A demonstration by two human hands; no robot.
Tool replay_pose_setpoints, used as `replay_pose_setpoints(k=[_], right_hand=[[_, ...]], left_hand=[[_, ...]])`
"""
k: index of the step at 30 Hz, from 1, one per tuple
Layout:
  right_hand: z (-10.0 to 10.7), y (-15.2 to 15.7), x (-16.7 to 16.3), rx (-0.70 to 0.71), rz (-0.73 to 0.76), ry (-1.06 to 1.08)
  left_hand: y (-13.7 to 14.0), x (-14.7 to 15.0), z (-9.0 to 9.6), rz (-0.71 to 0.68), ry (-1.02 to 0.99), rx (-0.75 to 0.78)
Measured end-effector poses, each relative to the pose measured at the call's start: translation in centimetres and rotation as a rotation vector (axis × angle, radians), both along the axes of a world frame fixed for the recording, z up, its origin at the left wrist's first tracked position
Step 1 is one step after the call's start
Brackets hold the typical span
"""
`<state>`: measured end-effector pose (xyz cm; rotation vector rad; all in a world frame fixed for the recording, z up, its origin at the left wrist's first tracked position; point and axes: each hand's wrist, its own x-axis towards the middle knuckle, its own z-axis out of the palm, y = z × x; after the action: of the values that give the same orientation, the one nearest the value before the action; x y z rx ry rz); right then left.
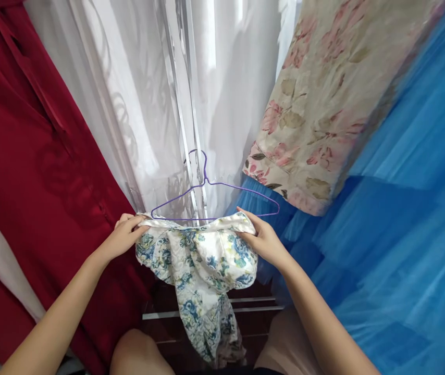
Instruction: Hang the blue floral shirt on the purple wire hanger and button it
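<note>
Between my two hands hangs a white dress (207,260) with a blue and yellow floral print and a ruffled top. My left hand (128,232) pinches one end of its neckline, and my right hand (259,235) grips the other end. Just above the neckline a purple hanger (242,186) hangs upright, its hook near a pale metal rack. The hanger's lower bar runs along the dress's top edge; whether the hanger passes inside the fabric I cannot tell.
A long red garment (50,172) hangs at the left and white drapes (230,94) hang behind. To the right are a beige floral garment (308,120) and a blue tulle dress (406,208). Metal bars (168,315) cross the dark floor below, near my knees (136,351).
</note>
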<state>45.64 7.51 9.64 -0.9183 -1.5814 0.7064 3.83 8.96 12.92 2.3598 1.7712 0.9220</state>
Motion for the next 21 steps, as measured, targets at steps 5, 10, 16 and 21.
replay_pose_setpoints(k=[5, 10, 16, 21], right_hand=[[-0.2, 2.1, 0.6, 0.066, -0.063, -0.288], [-0.9, 1.3, 0.2, 0.049, -0.153, -0.380], [-0.9, 0.5, -0.7, -0.039, -0.164, -0.413], [-1.0, -2.0, -0.4, -0.067, 0.076, -0.093]], left_hand=[[3.1, 1.4, -1.0, -0.082, -0.082, -0.077], [3.1, 0.9, -1.6, -0.060, -0.115, -0.017], [0.1, 4.0, 2.3, -0.145, -0.179, 0.237], [-2.1, 8.0, 4.3, -0.085, -0.152, 0.243]])
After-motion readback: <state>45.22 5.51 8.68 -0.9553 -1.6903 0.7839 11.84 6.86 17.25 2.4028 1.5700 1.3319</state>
